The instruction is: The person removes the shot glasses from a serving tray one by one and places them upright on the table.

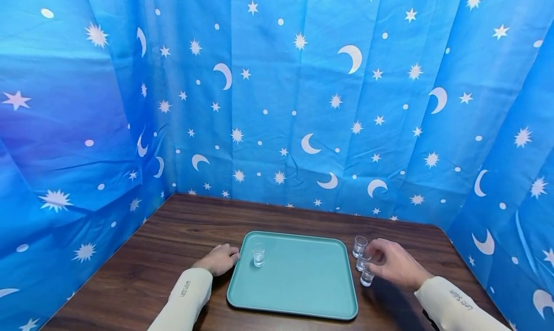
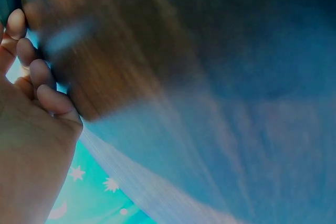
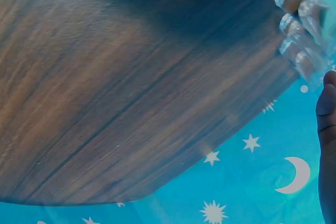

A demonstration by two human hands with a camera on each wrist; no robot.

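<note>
A green tray (image 1: 298, 278) lies on the wooden table, with a small clear shot glass (image 1: 258, 255) upright near its far left corner. My left hand (image 1: 219, 260) rests on the table, loosely bent fingertips against the tray's left edge; bent fingers (image 2: 41, 73) show in the left wrist view. Off the tray's right side stand three more shot glasses (image 1: 359, 246) in a close row. Curled around the near end of that row, my right hand (image 1: 396, 263) pinches a glass (image 1: 366, 278) between thumb and fingers. Clear glasses (image 3: 312, 17) appear blurred in the right wrist view.
The dark wooden table (image 1: 186, 215) extends around the tray, its far corners rounded. Blue cloth (image 1: 277, 81) with white moons and stars hangs behind the table and along both sides.
</note>
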